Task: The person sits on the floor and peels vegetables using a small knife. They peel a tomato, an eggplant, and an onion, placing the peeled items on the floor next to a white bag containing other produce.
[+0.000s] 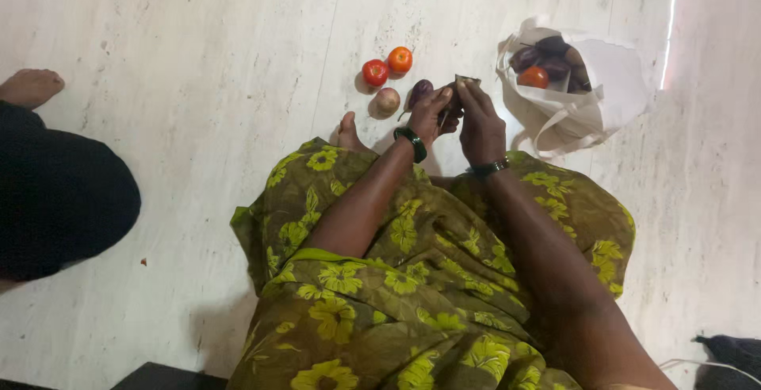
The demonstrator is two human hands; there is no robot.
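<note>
A soft white bag (pixel 571 97) slumps open on the pale floor at upper right, holding vegetables.

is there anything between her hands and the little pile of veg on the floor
Nothing visible. Both the left hand and right hand hold a dark brinjal just above bare floor. The purple brinjal, onion and two tomatoes lie directly beside the left hand.

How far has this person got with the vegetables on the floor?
Already out on the floor: two tomatoes, an onion and a purple aubergine. In hand: the left hand and right hand grip one dark vegetable together. Left: the white bag holds more aubergines and a tomato.
</note>
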